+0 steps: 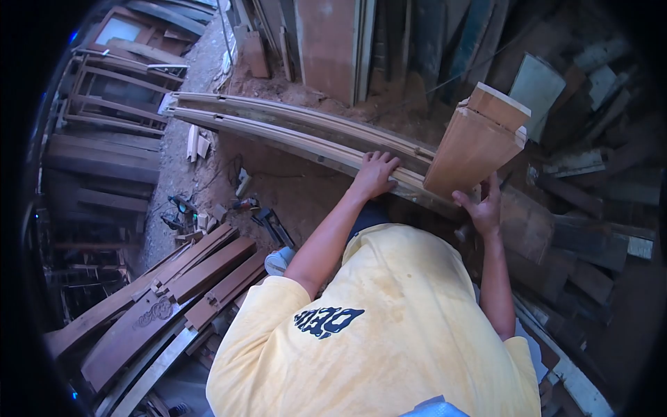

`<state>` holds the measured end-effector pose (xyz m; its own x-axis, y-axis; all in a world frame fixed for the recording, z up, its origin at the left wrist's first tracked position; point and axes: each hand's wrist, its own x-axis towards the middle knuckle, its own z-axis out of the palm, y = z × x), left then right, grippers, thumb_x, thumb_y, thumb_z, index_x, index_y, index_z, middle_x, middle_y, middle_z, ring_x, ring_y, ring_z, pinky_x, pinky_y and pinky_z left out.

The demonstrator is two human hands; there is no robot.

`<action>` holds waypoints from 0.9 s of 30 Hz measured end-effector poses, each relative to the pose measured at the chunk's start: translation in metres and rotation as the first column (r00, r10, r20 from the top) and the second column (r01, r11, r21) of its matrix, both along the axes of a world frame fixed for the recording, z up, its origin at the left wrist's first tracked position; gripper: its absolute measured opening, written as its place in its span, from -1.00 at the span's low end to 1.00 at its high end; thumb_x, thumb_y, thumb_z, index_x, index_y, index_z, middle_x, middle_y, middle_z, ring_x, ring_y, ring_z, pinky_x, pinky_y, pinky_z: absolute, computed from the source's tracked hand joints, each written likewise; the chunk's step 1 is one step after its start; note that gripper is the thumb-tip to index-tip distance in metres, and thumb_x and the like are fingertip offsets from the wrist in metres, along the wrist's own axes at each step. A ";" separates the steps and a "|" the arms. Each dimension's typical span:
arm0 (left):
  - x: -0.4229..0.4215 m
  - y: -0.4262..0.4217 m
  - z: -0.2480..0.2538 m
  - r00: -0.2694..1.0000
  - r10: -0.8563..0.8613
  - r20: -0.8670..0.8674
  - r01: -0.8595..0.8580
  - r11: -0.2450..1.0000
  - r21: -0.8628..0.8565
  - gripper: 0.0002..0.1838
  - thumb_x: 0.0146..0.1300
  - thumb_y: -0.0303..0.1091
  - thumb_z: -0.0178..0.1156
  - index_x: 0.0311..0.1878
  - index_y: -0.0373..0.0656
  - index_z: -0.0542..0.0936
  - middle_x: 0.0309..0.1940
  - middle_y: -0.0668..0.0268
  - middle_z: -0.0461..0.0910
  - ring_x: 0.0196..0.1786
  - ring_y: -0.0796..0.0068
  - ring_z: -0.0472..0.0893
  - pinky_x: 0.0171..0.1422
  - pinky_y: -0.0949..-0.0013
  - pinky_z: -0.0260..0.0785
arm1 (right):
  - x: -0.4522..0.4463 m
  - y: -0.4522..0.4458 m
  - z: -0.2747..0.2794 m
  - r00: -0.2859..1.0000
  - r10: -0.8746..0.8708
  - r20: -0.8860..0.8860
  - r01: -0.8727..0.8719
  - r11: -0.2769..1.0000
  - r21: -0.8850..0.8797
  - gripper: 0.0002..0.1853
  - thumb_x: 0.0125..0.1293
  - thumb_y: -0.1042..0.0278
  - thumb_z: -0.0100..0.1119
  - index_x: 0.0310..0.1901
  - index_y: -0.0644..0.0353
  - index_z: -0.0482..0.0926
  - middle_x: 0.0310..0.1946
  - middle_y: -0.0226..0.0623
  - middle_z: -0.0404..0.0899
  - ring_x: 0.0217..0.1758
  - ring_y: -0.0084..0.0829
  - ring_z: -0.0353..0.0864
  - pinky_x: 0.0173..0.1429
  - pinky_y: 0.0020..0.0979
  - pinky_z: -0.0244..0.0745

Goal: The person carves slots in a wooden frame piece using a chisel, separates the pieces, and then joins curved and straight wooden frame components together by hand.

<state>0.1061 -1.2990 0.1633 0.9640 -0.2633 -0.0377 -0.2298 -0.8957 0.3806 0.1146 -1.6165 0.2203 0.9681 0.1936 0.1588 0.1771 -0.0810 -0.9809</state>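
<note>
Two long narrow wooden rails (pixel 299 132) run side by side across a bench, from the upper left towards the right. My left hand (pixel 377 174) rests on the nearer rail, its fingers bent over the top. A wide light-brown board (pixel 469 153) stands up at the right end of the rails, with smaller wood pieces (pixel 499 108) against its top. At the lower right corner of this board is my right hand (pixel 481 207), thumb and fingers closed around its edge; part of the grip is hidden behind the wood.
Reddish-brown planks (pixel 215 278) lie stacked at the lower left, one with a carved pattern. Tools (pixel 271 226) are on the ground left of the bench. Boards and panels (pixel 326 48) lean behind it. Offcuts (pixel 590 187) are piled on the right.
</note>
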 end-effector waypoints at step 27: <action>0.074 -0.069 0.216 0.871 -0.199 0.450 0.427 0.761 -0.488 -0.52 0.12 -0.46 0.43 0.16 -0.12 0.63 -0.01 0.16 0.72 0.15 0.00 0.65 0.40 0.04 0.46 | 0.090 -0.011 0.093 0.797 0.404 -0.449 -0.065 0.796 0.601 -0.54 0.50 0.17 0.22 0.33 0.15 0.47 0.07 -0.22 0.65 0.03 -0.33 0.70 0.07 -0.35 0.64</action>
<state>0.1801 -1.3675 0.3790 0.7361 -0.4161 0.5340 -0.6756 -0.4016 0.6184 0.2048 -1.6277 0.3137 0.8548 0.4734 -0.2128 -0.4419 0.4488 -0.7767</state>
